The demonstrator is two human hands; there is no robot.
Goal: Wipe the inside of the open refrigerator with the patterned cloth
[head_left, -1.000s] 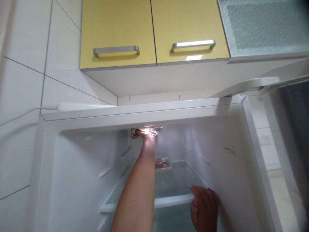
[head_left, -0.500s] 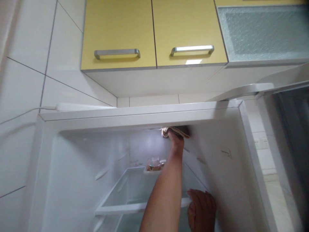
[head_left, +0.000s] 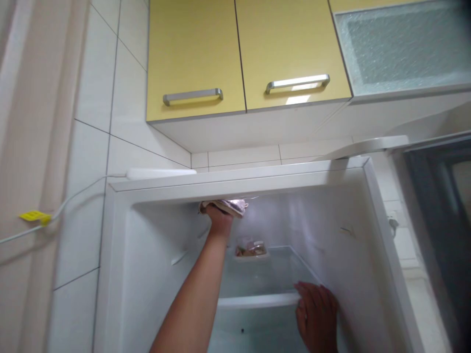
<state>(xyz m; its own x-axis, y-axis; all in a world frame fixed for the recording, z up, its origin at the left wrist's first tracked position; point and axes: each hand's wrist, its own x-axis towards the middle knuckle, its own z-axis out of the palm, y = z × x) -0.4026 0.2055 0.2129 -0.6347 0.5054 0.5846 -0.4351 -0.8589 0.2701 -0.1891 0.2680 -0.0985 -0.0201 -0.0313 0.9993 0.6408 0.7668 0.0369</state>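
Note:
My left hand [head_left: 220, 219] reaches up inside the open white fridge [head_left: 147, 255] and presses a light cloth [head_left: 225, 206] against the fridge's ceiling, just behind the top front edge. Its fingers are closed round the cloth. My right hand [head_left: 317, 314] lies lower right, fingers stretched flat over the right end of the white front rim of a glass shelf [head_left: 257, 300], close to the right inner wall. It holds nothing.
A small clear container of food [head_left: 251, 248] sits at the back of the shelf. Yellow wall cupboards [head_left: 195, 54] with metal handles hang above the fridge. The fridge door [head_left: 434, 206] stands open at the right. A white cable with a yellow tag [head_left: 35, 216] runs along the tiled wall.
My left hand has slid the cloth along the fridge ceiling from the right back to the left. The right hand has stayed on the shelf rim. The view has shifted.

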